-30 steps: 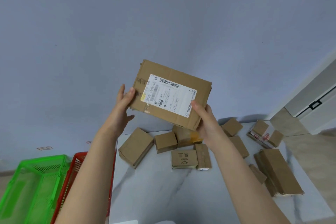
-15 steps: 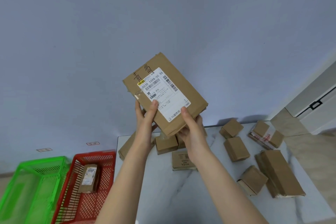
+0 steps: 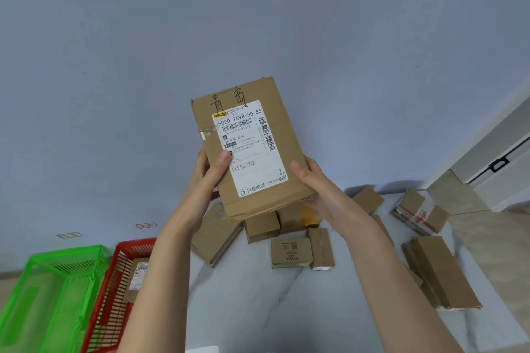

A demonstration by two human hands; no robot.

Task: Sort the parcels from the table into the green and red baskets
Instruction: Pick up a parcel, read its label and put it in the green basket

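Note:
A flat brown cardboard parcel (image 3: 286,149) with a white shipping label and handwritten characters is held up in front of the wall, label facing me and nearly upright. My left hand (image 3: 210,175) grips its lower left edge, thumb on the label. My right hand (image 3: 314,180) grips its lower right edge, thumb on the front. Several more brown parcels (image 3: 289,252) lie on the white marble table (image 3: 258,309) below. The red basket (image 3: 120,289), low at the left, has one parcel (image 3: 137,275) in it. The green basket (image 3: 54,292) stands left of it.
A long flat parcel (image 3: 441,272) lies near the table's right edge, with a taped one (image 3: 418,212) behind it. A white door or cabinet (image 3: 499,163) stands at the right. Both baskets sit on the floor against the table's left side.
The parcel has been turned from lying sideways to nearly upright, and my hands have shifted to its lower edges. The view came a little closer to it.

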